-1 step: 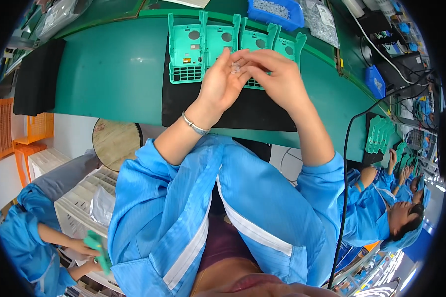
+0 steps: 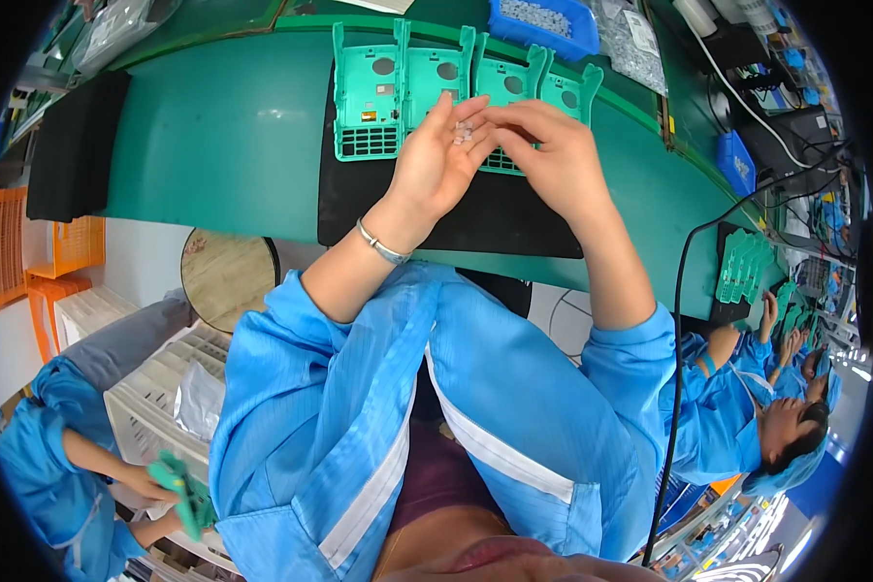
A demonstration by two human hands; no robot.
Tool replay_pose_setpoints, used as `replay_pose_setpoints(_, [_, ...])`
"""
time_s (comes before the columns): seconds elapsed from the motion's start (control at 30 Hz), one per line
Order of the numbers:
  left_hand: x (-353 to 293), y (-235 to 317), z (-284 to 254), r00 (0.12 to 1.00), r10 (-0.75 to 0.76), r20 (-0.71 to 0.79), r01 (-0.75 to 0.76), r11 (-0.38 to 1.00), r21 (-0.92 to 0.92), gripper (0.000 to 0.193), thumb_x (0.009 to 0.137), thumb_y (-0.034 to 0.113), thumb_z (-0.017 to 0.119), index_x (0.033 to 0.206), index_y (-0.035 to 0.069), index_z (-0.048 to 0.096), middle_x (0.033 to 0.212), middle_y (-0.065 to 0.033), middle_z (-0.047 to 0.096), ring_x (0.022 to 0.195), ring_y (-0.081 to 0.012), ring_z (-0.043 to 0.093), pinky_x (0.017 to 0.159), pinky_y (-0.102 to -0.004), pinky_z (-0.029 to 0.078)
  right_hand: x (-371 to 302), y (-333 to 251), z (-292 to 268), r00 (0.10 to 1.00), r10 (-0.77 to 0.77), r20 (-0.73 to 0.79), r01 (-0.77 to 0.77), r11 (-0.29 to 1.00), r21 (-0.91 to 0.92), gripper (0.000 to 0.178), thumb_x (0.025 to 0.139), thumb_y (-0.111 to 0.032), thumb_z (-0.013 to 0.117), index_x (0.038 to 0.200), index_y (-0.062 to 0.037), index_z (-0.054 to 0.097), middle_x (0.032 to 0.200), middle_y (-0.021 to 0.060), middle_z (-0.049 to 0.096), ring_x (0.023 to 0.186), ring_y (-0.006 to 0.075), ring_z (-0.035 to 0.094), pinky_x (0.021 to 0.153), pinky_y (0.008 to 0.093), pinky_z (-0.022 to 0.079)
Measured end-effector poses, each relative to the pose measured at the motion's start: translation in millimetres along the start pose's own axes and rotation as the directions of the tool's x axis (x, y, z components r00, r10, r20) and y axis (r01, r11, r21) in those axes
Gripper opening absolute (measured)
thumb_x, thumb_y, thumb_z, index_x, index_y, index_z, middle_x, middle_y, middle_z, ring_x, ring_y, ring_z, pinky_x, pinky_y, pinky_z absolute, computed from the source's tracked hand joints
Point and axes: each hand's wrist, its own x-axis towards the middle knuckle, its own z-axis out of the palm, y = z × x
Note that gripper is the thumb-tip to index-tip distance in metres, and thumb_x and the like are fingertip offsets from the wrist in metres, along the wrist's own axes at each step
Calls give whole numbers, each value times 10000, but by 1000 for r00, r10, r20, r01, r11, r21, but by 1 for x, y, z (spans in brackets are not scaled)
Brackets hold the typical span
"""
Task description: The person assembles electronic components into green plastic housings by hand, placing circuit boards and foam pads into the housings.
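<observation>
Palm up, my left hand [image 2: 430, 167] cups a few small clear pieces [image 2: 463, 133] that lie near the base of its fingers. My right hand [image 2: 551, 155] arches over from the right, its fingertips at the left fingers. Its thumb stands a little apart from the forefinger, and I see nothing between them. Just beyond both hands, several green plastic housings [image 2: 367, 78] lie side by side, each with a round hole and a grille at the near end. The hands partly cover the middle ones. Under the housings' near ends is a black mat [image 2: 359, 199].
A blue bin [image 2: 543, 27] of small pale pieces stands at the back, beside a clear bag of parts [image 2: 628, 44]. A black block [image 2: 76, 145] sits at the table's left end. A black cable [image 2: 682, 320] hangs at right. Co-workers sit right; another, lower left, handles green parts [image 2: 179, 490].
My right thumb and fingers have shifted slightly over the left palm. At lower left, the co-worker's hand and green parts have moved a little. The whole view has shifted slightly.
</observation>
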Motion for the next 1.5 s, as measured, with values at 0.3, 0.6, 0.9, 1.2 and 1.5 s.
replay_pose_setpoints(0.3, [-18,-2,3,1000,1,0,-1,1000,19,549,942,376,398,1265,-66,346,1224,-198,452,1141,-253,454,989,-364,357,-29,3,25,987,-130,-93,105,966,-237,73,763,-118,601,825,-102,636,791,51,612,676,240,603,579,334,497])
replay_pose_setpoints(0.6, [-26,-6,3,999,-14,45,11,998,63,554,937,381,423,1268,-55,335,1179,-157,471,1096,-209,464,974,-348,359,-23,-2,28,985,-156,-73,103,871,-480,65,763,-127,574,780,-78,614,733,50,595,644,237,600,538,332,493])
replay_pose_setpoints(0.9, [-28,-10,4,999,-48,12,47,996,74,421,952,242,418,1250,-55,389,1220,-162,466,1147,-210,452,997,-351,363,-20,16,17,990,42,-133,-87,932,-353,148,761,-166,567,808,-54,652,748,99,634,668,284,619,596,363,508])
replay_pose_setpoints(1.2, [-40,0,-4,996,-90,-27,94,941,324,307,922,170,492,1171,-11,498,925,-85,609,807,-129,602,737,-251,510,8,81,-34,767,640,-49,-641,767,-22,208,756,-212,618,807,-11,644,673,24,603,583,87,568,524,228,460])
replay_pose_setpoints(1.5, [-50,10,9,997,-53,-47,67,930,363,266,927,167,476,1122,-9,522,1042,-131,572,900,-153,573,821,-273,477,27,91,-38,790,608,78,-583,785,-208,207,684,-223,560,727,-39,644,607,81,616,580,216,601,578,332,478])
